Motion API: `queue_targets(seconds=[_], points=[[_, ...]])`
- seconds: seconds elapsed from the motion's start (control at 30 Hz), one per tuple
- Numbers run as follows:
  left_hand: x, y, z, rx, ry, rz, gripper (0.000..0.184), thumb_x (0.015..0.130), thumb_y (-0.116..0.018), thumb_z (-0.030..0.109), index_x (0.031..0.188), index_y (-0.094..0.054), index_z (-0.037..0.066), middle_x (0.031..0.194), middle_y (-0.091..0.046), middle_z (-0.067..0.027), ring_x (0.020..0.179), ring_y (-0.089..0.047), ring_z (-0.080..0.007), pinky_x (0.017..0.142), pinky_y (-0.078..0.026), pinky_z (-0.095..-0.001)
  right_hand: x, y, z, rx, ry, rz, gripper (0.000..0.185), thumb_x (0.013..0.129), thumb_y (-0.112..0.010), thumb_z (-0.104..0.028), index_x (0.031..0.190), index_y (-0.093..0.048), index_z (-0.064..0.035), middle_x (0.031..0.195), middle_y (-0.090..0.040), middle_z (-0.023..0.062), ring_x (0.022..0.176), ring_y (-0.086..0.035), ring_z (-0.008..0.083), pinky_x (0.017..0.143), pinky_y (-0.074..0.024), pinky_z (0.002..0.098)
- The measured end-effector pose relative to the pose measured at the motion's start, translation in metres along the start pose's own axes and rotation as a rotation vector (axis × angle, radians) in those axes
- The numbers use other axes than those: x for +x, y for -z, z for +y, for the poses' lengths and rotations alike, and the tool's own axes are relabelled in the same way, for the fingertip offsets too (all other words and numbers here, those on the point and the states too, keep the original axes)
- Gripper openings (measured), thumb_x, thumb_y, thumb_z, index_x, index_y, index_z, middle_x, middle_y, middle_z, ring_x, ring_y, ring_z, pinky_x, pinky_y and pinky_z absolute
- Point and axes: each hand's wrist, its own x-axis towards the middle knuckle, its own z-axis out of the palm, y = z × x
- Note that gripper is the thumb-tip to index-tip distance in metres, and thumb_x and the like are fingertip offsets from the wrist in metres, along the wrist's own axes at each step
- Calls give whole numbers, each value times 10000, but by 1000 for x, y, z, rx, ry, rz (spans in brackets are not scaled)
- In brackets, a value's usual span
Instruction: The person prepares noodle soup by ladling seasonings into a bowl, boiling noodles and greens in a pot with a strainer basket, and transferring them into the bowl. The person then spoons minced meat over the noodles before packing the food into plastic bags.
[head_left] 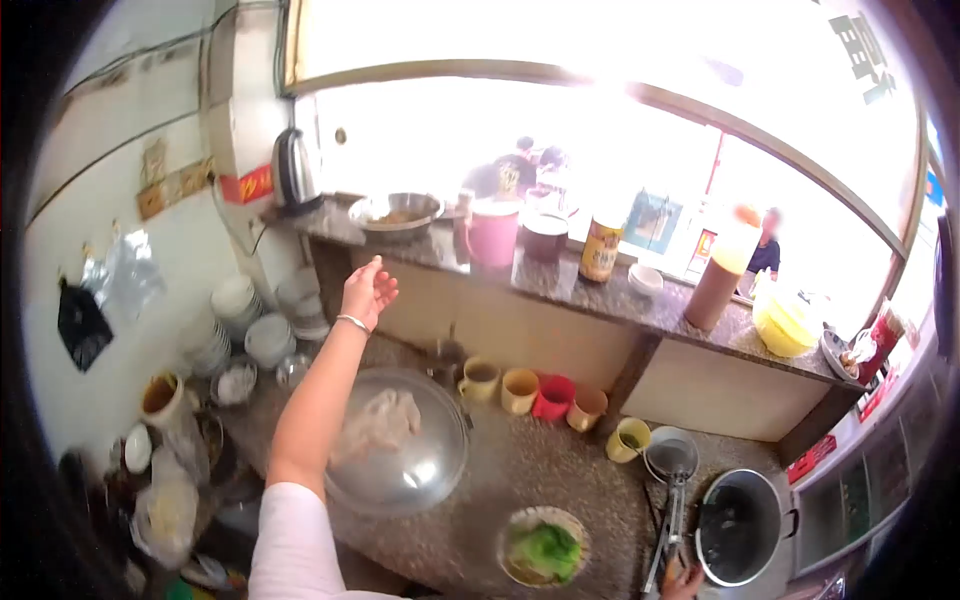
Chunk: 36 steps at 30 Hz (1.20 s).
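My left hand (370, 293) is raised in front of the ledge, with its fingers apart and nothing in them. It is above the counter, below the steel bowl (397, 213) on the ledge. Beneath my left forearm lies a large round clear lid (440, 455) with a crumpled plastic bag (385, 422) on it. My right hand (683, 582) shows only in part at the bottom edge, beside the metal handles of a strainer (673, 455) and the large pot (738, 527); its grip is hard to make out. Between the hands stands a bowl with green leaves (548, 550).
Several mugs (520, 390) line the back of the counter. The ledge (450, 262) holds a kettle (293, 170), a pink pitcher (492, 232), a can (601, 250), a brown sauce bottle (715, 285) and a yellow basket (783, 322). Stacked bowls (237, 303) stand left. People are outside the window.
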Motion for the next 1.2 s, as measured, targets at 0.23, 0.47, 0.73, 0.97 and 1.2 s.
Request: queue_targets(seconds=[0.23,0.47,0.73,0.97,1.2], points=[[143,30,19,-157,29,221,291,738,-672,222,879,-480,55,695,-472,-24,628,-559,-170,544,-514,-297,-73,-9,-150,-32,-263,-27,372,913,-433,-229,1140,-471,62,1095,-543,190,992,-517,263,874,-393,317],[84,84,43,-103,-163,105,115,711,-561,42,753,-467,94,670,-489,-1,480,-448,-85,412,-357,-188,-83,-112,-248,242,-299,-236,321,809,-532,-91,1117,-499,-3,938,-544,60,789,-527,131,674,-444,251],[-149,120,13,17,-121,258,105,750,-554,76,797,-467,112,664,-481,39,449,-411,-34,371,-319,-171,-158,-263,-424,1050,-362,-1172,876,737,-667,-169,1387,-79,-144,789,-504,25,701,-482,97,624,-398,200],[-293,147,-41,24,110,169,123,760,-528,34,780,-420,90,653,-484,15,412,-400,-35,329,-334,-169,-145,-220,-358,916,-785,-1091,287,907,-439,-231,1092,-536,-34,685,-490,-26,580,-444,55,510,-376,191],[-364,125,-73,176,335,-31,141,760,-532,38,746,-401,89,589,-437,24,400,-387,-33,342,-329,-162,-79,-108,-319,492,165,-1341,165,821,-552,-118,921,-634,-15,764,-582,67,682,-556,143,613,-446,250]])
